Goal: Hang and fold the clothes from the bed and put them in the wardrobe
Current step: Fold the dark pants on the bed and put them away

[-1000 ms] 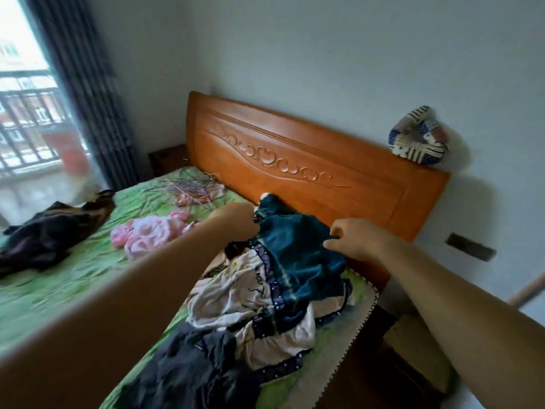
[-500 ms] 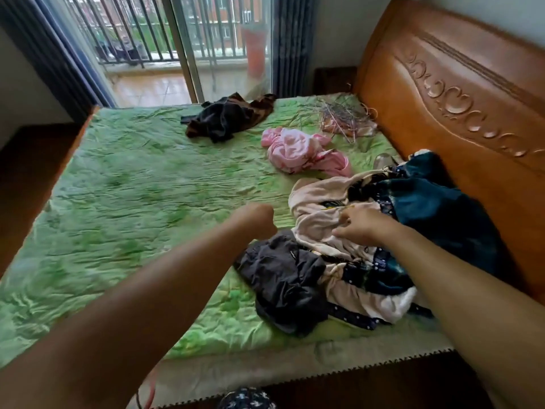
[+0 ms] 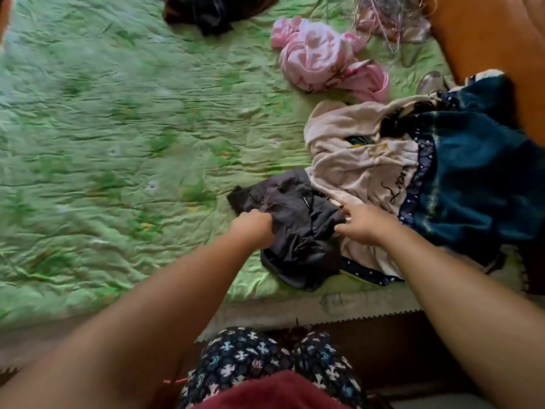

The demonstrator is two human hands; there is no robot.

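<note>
since half a second back both my hands have dropped lower on the pile, off the cream top and onto the dark grey garment (image 3: pixel 298 231) at the near edge of the bed (image 3: pixel 88 143).

nearest me, my left hand (image 3: pixel 253 231) is a closed fist, bunching the left edge of that grey cloth. my right hand (image 3: pixel 365 222) sits at its right edge with fingers (image 3: pixel 346 212) loosely spread, touching where grey meets cream; i can't tell whether they grip anything yet. the grey piece lies directly between my two hands, crumpled, its long axis running away from me and a bit leftward. the left hand is the one already on it, so i judge the lift turns on the right hand closing on the opposite edge. a small pale label shows on the grey fabric, too small to read.

just beyond, touching the grey piece, lies the cream top (image 3: pixel 359 160) with dark cursive script, partly folded under; i make out something like "le" and no more. the teal garment (image 3: pixel 477 184) overlaps its right side, against the headboard (image 3: pixel 486 39). farther off, a pink bundle (image 3: pixel 321 57), then a tangle of wire hangers (image 3: pixel 389 16) and a dark heap (image 3: pixel 212 10) at the far edge. no wardrobe in view.
</note>
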